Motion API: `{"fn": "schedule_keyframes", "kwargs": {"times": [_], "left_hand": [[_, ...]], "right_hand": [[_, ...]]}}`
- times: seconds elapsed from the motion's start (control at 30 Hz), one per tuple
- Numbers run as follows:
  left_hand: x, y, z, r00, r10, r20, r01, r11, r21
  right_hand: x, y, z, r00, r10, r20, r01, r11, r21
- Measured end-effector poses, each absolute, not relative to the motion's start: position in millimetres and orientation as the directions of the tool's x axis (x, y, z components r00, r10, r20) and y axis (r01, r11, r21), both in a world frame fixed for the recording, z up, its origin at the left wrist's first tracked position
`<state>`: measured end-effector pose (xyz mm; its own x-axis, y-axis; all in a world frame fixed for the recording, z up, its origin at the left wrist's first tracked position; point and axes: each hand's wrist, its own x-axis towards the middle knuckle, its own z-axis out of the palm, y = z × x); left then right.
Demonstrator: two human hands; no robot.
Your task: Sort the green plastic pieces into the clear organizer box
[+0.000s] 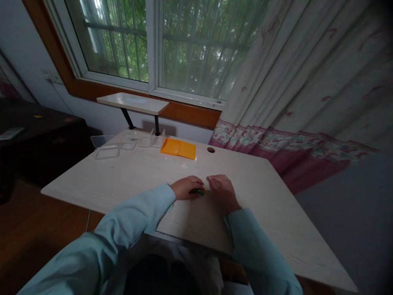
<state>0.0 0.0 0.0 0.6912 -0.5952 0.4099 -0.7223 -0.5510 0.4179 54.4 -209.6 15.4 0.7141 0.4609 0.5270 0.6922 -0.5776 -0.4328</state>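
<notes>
Seems mid-handling: not yet let go of dk green item (196, 191), near mid tabletop (135, 176), w/ orange case (170, 146) & clear trays (107, 157) well apart behind; hard to judge remainder
Apparently grasping item w/ L hand (187, 187), curled, palm down; holding R hand (223, 191) just beside, fingers bent, can't tell if gripping anything; w/ both arms (132, 221) extended fwd, wrists angled in

Left hand (188, 187) beside right hand (221, 189) over desk (260, 196); shelf (132, 101) behind, window (196, 53) beyond.
</notes>
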Motion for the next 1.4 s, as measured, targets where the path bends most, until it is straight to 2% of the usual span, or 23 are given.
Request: {"fn": "schedule_keyframes", "kwargs": {"times": [0.2, 0.33, 0.43, 0.57, 0.7, 0.8, 0.93, 1.13, 1.4], "left_hand": [[-3, 0, 2, 0.676, -0.607, 0.419, -0.732, -0.487, 0.476], [-6, 4, 9, 0.707, -0.541, 0.455, -0.704, -0.478, 0.525], [-5, 19, 15, 0.741, -0.473, 0.477, -0.672, -0.515, 0.533], [-5, 46, 17, 0.796, -0.399, 0.455, -0.599, -0.625, 0.5], [-12, 58, 14, 0.781, -0.482, 0.398, -0.624, -0.635, 0.456], [-19, 54, 14, 0.777, -0.52, 0.355, -0.629, -0.666, 0.4], [-23, 45, 16, 0.786, -0.526, 0.324, -0.615, -0.72, 0.321], [-15, 38, 19, 0.79, -0.502, 0.351, -0.601, -0.745, 0.29], [5, 33, 15, 0.792, -0.482, 0.375, -0.602, -0.722, 0.342]], "right_hand": [[60, -212, 7, 0.694, 0.51, 0.509, 0.719, -0.531, -0.448], [61, -212, 2, 0.641, 0.586, 0.495, 0.764, -0.427, -0.484], [59, -213, 0, 0.595, 0.636, 0.491, 0.796, -0.385, -0.467], [52, -211, 3, 0.588, 0.661, 0.466, 0.804, -0.414, -0.427], [41, -205, 13, 0.564, 0.722, 0.401, 0.816, -0.413, -0.405], [33, -199, 19, 0.534, 0.769, 0.351, 0.838, -0.425, -0.343], [30, -193, 16, 0.552, 0.748, 0.368, 0.833, -0.471, -0.291], [38, -188, 7, 0.554, 0.712, 0.432, 0.828, -0.416, -0.375], [56, -172, 2, 0.627, 0.647, 0.434, 0.751, -0.353, -0.558]]}}
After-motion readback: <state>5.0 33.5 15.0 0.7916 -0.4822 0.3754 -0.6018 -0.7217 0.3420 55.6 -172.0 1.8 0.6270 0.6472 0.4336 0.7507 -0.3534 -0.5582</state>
